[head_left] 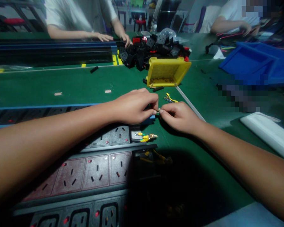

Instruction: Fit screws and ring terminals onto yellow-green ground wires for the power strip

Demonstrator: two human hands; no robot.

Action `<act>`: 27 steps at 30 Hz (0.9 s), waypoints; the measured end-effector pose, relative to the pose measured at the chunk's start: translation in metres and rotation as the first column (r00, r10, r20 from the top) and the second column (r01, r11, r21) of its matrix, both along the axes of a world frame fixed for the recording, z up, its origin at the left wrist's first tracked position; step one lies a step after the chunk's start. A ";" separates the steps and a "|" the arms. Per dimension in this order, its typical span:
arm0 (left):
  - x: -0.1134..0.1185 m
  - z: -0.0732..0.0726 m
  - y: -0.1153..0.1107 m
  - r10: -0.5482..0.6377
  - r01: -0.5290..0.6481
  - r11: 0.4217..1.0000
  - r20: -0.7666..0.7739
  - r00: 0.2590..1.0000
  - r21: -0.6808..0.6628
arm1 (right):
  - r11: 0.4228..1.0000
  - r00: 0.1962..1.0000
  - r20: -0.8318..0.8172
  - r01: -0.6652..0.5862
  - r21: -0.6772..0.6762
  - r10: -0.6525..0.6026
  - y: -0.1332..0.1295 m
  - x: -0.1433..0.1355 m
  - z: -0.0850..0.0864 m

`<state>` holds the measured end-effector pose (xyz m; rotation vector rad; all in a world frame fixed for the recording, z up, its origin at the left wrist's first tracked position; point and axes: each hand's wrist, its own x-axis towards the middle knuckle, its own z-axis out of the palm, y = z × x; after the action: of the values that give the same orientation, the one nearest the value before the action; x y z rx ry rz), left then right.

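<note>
Near the middle of the view, my left hand [139, 106] and my right hand [181, 116] meet fingertip to fingertip, both pinched closed. Between them is a small metallic piece [158, 110], mostly covered by the fingers. Below my left forearm lie long socket strips [97, 171] side by side. From the end of one strip stick out yellow-sleeved wires with a brass fitting [152, 136]. Just behind my right hand, a wrench [169, 98] rests on the green table. Shadow hides the ends of the nearer strips.
A yellow bin [169, 72] lies tipped beyond my hands, beside a pile of black socket modules [153, 47]. Blue trays [257, 63] and a white bar [267, 132] are at the right. Across the green table [38, 85], a person's hands [104, 36] touch black strips.
</note>
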<state>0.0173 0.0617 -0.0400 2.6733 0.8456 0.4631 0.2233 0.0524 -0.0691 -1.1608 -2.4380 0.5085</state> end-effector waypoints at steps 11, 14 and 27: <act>0.000 0.000 -0.001 0.015 -0.015 1.000 -0.008 1.000 0.006 | 0.999 0.999 -0.027 -0.036 0.021 0.037 -0.002 0.000 0.001; 0.000 0.000 -0.001 0.017 -0.017 1.000 -0.010 1.000 0.006 | 0.999 0.998 -0.040 -0.042 0.015 0.042 -0.001 0.001 0.001; -0.001 -0.001 -0.001 0.012 -0.012 1.000 -0.001 1.000 0.011 | 0.998 0.997 -0.045 -0.054 0.019 0.054 -0.001 0.002 -0.002</act>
<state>0.0166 0.0610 -0.0406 2.6801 0.8629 0.4706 0.2251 0.0511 -0.0712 -1.0671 -2.4353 0.5229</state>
